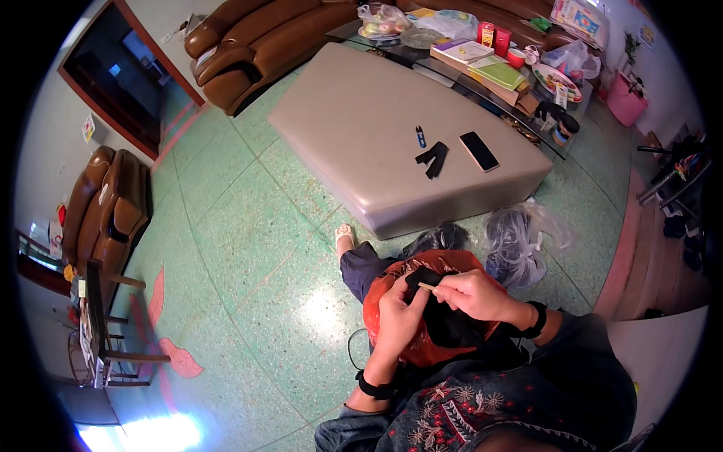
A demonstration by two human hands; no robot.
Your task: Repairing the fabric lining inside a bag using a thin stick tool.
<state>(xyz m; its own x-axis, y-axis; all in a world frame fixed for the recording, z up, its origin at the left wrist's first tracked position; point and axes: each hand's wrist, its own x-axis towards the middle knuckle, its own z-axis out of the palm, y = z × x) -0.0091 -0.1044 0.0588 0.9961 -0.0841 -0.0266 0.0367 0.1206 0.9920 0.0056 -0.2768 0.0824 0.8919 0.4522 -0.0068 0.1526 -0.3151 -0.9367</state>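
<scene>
In my lap lies a shiny orange-red bag or cloth [376,305], with black fabric [450,325] bunched on it. My left hand [398,320] pinches a raised fold of black fabric [423,277] between thumb and fingers. Close against that fold, my right hand [474,295] grips a small, pale yellowish strip [427,287], whose kind is too small to make out. The two hands nearly touch, and both are closed. Each wrist wears a black band.
Ahead stands a beige padded bench [361,128] bearing a phone [480,151], a folded black strip [432,160] and a small blue-and-black tool [420,136]. Clear plastic bags [520,245] lie by my knees. Behind is a cluttered glass table [557,143].
</scene>
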